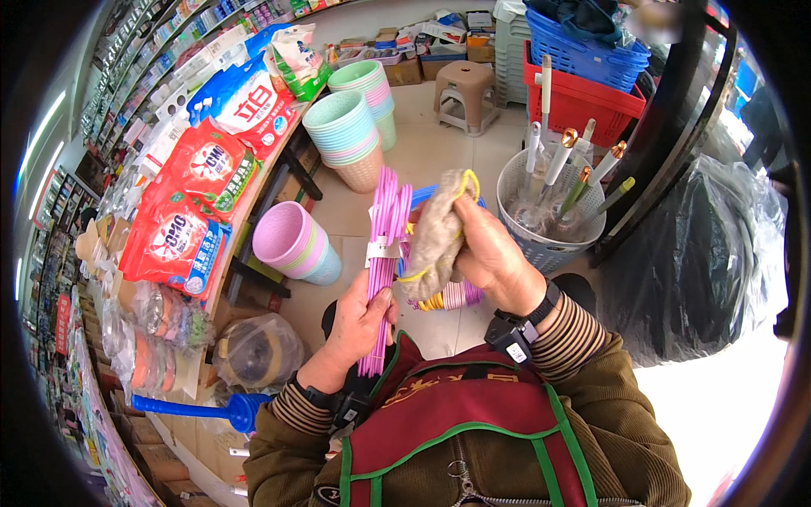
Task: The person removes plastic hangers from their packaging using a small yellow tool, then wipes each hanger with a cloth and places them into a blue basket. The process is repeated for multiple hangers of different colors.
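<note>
My left hand [355, 325] is closed around a bundle of thin purple plastic hangers [389, 211], held upright with a white paper band about its middle. In my right hand [503, 258] is a crumpled grey cloth [439, 232] with yellow edging, pinched between thumb and fingers just right of the bundle. Cloth and hangers are close together; I cannot tell whether they touch. Below them, more bundles in yellow and pink [452, 296] show in part. A blue edge [422, 196] peeks out behind the cloth, its lower part hidden.
At left, a shelf carries red detergent bags [173, 232]. Pastel bins [342, 127] stand in stacks beside it, one stack [291, 241] tipped over. A grey basket [549, 245] of long-handled tools stands at right, near black plastic bags [701, 262]. A brown stool [465, 93] is farther back.
</note>
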The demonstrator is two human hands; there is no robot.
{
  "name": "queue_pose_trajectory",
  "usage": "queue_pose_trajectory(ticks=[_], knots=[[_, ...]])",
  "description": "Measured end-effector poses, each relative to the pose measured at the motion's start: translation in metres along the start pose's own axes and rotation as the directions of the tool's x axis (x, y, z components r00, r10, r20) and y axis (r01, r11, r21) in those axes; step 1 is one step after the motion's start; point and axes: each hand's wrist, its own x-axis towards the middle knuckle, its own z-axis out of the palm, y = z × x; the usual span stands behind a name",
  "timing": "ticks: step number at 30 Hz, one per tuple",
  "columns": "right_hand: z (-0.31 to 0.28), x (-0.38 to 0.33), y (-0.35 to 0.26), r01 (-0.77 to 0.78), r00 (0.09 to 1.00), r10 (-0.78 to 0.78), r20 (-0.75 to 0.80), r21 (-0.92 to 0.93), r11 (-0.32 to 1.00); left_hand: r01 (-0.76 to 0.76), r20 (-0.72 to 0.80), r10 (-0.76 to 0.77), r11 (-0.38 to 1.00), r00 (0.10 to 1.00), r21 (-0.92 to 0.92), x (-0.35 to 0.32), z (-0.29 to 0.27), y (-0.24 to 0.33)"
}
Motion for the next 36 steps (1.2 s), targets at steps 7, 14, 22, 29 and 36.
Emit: queue_pose_trajectory(ticks=[7,14,22,29,36], knots=[[-0.006,0.004,0.008,0.016,0.995,-0.018,0.102,0.019,1.000,-0.088,-0.016,0.093,0.977,0.996,0.194,-0.001,0.009,-0.002],[-0.012,-0.005,0.026,0.185,0.979,-0.065,0.191,-0.724,0.664,-0.008,0.015,0.007,0.999,1.000,0.032,0.001,0.008,0.003],[0.001,-0.006,-0.017,0.653,0.461,-0.682,0.567,-0.737,-0.171,-0.034,0.019,0.031,0.985,0.999,0.168,0.004,0.008,0.004],[-0.008,0.020,-0.015,0.277,0.928,-0.367,-0.069,-0.532,0.800,-0.227,-0.009,0.262,0.855,0.965,0.465,-0.002,-0.001,-0.019],[-0.036,0.018,-0.031,0.033,0.998,-0.001,0.069,-0.460,0.887,-0.435,0.163,0.496,0.503,0.853,0.747,0.004,-0.036,-0.028]])
